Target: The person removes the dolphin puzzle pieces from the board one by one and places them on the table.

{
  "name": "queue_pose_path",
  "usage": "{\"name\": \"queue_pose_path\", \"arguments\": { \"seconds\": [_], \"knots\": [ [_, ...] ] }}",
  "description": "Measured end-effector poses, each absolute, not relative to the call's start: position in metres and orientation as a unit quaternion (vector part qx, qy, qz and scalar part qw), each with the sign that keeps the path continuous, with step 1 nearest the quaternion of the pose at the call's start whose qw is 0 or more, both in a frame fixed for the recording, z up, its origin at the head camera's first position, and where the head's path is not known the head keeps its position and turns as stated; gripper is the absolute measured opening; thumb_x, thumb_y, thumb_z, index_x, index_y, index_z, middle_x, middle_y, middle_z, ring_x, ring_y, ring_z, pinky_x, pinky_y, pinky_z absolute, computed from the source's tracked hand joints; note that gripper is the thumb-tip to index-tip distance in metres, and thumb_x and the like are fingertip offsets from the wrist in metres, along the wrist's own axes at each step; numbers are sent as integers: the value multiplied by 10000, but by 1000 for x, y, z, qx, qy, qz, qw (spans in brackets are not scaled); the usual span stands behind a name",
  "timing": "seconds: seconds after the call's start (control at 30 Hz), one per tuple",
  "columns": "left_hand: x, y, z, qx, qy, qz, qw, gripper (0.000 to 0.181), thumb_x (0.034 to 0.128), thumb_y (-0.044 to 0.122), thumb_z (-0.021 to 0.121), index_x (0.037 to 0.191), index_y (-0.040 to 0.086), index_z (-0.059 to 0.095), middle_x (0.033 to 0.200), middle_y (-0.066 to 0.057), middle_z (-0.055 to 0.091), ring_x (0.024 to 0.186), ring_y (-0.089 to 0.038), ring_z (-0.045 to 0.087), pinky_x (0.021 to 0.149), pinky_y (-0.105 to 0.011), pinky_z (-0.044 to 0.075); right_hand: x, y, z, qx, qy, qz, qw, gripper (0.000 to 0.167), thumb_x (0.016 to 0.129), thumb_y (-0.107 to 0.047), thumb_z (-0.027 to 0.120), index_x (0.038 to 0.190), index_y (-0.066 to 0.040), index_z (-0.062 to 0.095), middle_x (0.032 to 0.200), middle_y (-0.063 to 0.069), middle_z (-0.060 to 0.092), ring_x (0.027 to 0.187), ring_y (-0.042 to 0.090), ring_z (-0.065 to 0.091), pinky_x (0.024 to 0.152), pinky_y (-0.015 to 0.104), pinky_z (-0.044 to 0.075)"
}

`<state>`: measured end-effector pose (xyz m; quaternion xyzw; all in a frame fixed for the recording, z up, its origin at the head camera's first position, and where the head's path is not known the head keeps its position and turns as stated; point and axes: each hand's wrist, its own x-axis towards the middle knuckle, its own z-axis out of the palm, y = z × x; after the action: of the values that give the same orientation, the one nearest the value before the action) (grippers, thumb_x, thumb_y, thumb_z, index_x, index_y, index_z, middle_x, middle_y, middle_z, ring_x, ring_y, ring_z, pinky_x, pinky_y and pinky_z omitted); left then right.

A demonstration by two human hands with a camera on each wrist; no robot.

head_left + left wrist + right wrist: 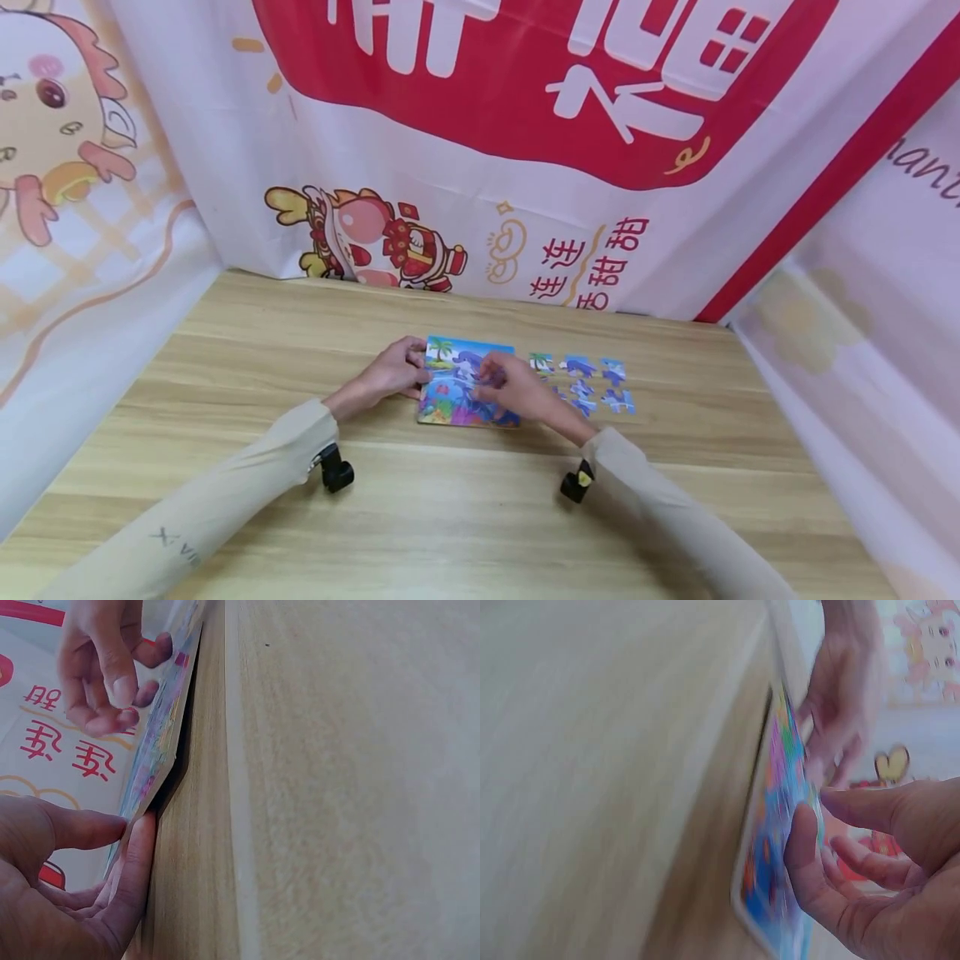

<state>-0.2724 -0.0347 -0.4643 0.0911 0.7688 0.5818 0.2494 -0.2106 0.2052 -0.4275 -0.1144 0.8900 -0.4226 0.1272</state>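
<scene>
A jigsaw puzzle board [442, 408] with a bright dolphin, palm and sea picture lies on the wooden table. My left hand [393, 367] pinches its left edge; in the left wrist view, the thumb is on top and a finger underneath, with dark shadow below the board [161, 742]. Over the right half of the board hovers my right hand [521, 387], fingers loosely bent. In the left wrist view nothing shows between the fingers of that right hand [101, 660]. The right wrist view is blurred, with the right hand's fingertips close to the picture.
Several loose puzzle pieces [617, 401] lie in rows on the table [450, 517] just right of the board. A printed cloth [480, 125] hangs behind the table, with more cloth along both sides.
</scene>
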Motion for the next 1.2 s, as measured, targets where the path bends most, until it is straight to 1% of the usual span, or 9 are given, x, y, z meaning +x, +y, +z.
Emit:
{"name": "queue_pose_path", "arguments": {
  "seconds": [0.1,0.2,0.27,0.4,0.5,0.67,0.87,0.97,1.2],
  "knots": [
    [-272,-34,-465,95,769,582,247,652,950,-43,658,1531,-61,365,1122,-160,510,828,-197,614,631,-259,645,-213,188,-430,-141,901,-394,120,277,944,-96,786,1136,22,624,1092,171,641,861,248,652,692,292,623],
    [-271,-34,-466,99,771,580,243,649,946,-41,656,1526,-64,366,1121,-162,516,842,-198,616,633,-257,643,-215,176,-432,-158,915,-355,111,330,918,-152,826,1140,-2,634,1115,145,646,965,237,619,822,305,575],
    [-272,-34,-467,101,772,579,242,642,951,-36,653,1526,-61,369,1123,-162,516,853,-203,615,638,-257,643,-215,170,-432,-158,920,-339,113,359,900,-185,849,1133,-16,633,1104,120,643,980,238,602,843,329,560],
    [-272,-33,-467,100,770,580,244,635,958,-33,651,1527,-54,370,1121,-156,518,854,-198,614,648,-257,647,-213,163,-433,-160,927,-319,115,419,862,-195,888,1110,-3,611,1059,111,631,944,227,580,811,304,536],
    [-272,-33,-467,97,772,579,243,637,952,-39,654,1525,-53,376,1112,-154,528,835,-194,618,640,-258,647,-212,160,-435,-163,929,-312,112,401,854,-189,894,1071,4,617,1021,108,629,922,220,574,772,269,510],
    [-272,-35,-464,90,781,567,244,628,970,-17,655,1534,-32,380,1141,-161,523,858,-198,617,648,-261,647,-214,158,-437,-157,933,-305,111,335,848,-198,899,992,-28,648,967,70,629,889,193,559,734,238,477],
    [-272,-35,-462,89,783,563,248,636,972,-24,655,1544,-24,375,1189,-182,522,852,-199,620,662,-269,651,-213,158,-437,-159,929,-317,102,339,848,-179,897,999,-32,632,962,95,611,871,195,525,710,237,437],
    [-272,-35,-463,93,784,563,243,637,965,-33,657,1537,-34,378,1191,-192,528,830,-195,620,656,-269,652,-213,158,-437,-166,927,-325,92,330,858,-158,886,1010,-22,626,966,113,615,862,200,538,694,223,444],
    [-273,-35,-465,102,776,575,241,623,960,-47,650,1522,-54,381,1140,-173,520,821,-192,614,646,-268,653,-210,162,-438,-156,907,-382,86,194,925,-52,794,1003,-9,622,969,128,635,839,163,555,707,202,489]
  ]
}}
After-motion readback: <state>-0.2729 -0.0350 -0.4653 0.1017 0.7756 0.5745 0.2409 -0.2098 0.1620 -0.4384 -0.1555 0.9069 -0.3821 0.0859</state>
